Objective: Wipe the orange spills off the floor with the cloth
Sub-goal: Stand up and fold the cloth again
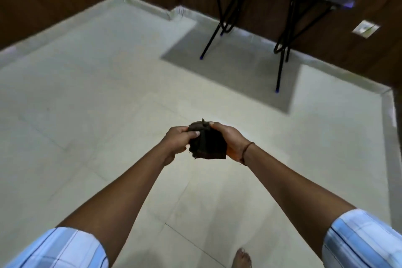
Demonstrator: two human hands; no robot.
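A dark, crumpled cloth (206, 140) is held up in front of me, well above the pale tiled floor (97, 98). My left hand (177, 141) pinches its left side with thumb and curled fingers. My right hand (228, 137) grips its right side, thumb on the top edge; a thin band circles that wrist. I see no orange spill on the floor in this view.
A folding table with black legs (280, 54) and a dark top stands at the back right, against a dark wood wall. A raised pale skirting (389, 137) runs along the walls. My bare foot (242, 257) shows at the bottom edge.
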